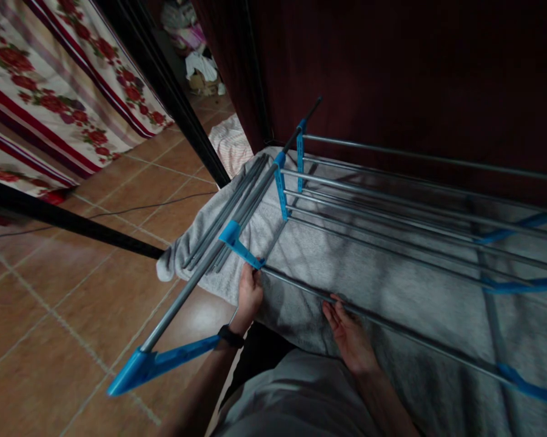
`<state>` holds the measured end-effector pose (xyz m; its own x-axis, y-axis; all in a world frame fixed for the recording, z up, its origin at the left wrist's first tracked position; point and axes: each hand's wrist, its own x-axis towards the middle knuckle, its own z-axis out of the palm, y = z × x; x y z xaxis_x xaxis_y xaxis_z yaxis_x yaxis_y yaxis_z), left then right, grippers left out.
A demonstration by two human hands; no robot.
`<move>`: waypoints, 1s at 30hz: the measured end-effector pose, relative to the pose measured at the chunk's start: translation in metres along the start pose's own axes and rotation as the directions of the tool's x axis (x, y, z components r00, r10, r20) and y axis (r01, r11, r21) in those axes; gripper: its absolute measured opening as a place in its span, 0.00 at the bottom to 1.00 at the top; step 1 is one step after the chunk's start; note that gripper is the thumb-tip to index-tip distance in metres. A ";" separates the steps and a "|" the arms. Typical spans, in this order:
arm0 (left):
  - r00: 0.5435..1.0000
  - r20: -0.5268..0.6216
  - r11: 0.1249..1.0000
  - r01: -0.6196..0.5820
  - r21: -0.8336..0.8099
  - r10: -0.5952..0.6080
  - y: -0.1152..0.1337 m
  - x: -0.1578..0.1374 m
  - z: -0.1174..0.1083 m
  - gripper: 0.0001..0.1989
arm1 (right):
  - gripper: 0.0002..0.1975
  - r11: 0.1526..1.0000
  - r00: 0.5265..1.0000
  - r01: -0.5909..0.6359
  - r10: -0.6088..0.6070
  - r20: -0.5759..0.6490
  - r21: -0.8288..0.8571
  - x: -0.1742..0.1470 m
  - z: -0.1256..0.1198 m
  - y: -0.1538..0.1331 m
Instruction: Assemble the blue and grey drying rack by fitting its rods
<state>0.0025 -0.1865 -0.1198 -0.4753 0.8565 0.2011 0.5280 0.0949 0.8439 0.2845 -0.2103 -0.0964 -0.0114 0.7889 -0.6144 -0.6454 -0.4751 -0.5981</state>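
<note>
Pinching the corner joint (241, 246) of the rack (281, 188), your left hand (250, 290) has its fingers drawn in narrow; how firmly they press, you cannot tell from here. Your right hand (345, 328) is turned palm up, its fingers loosely spread and curled, with the tips touching the near rod (392, 326) and not wrapped about it. The rack lies in front of you and off to your right on a grey blanket (310, 255), its far side just beside a dark panel (392, 67).

To your left, a long rod (182, 301) slants past your forearm down to a blue foot (132, 370). The arm of that foot reaches right to your watch (231, 335), so your left wrist is hemmed in on that side. Beyond the joint, bunched rods (225, 211) lie side by side on the blanket.

Farther left, two black bars cross the view, an upper bar (171, 97) and a lower bar (73, 220), their ends near the blanket. A thin cable (155, 206) trails over the tiles (28, 340) between them, below a flowered curtain (50, 91). Past the upper bar, a striped cloth (231, 142) lies by the panel, with a jumbled pile (201, 64) behind it.
</note>
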 end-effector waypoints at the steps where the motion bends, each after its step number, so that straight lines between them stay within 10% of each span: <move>1: 1.000 0.004 1.000 -0.001 -0.005 0.001 0.000 0.000 0.000 0.17 | 0.17 1.000 1.000 -0.001 0.001 0.004 0.001 0.000 0.000 0.000; 30: 0.990 -0.065 0.991 0.127 -0.034 -0.129 0.023 -0.002 0.000 0.12 | 0.19 1.000 0.999 -0.011 0.012 0.032 -0.013 -0.001 -0.001 -0.002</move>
<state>0.0157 -0.1862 -0.1007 -0.5842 0.8023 0.1224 0.4393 0.1858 0.8789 0.2863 -0.2103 -0.0947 -0.0432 0.7953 -0.6047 -0.6355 -0.4889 -0.5976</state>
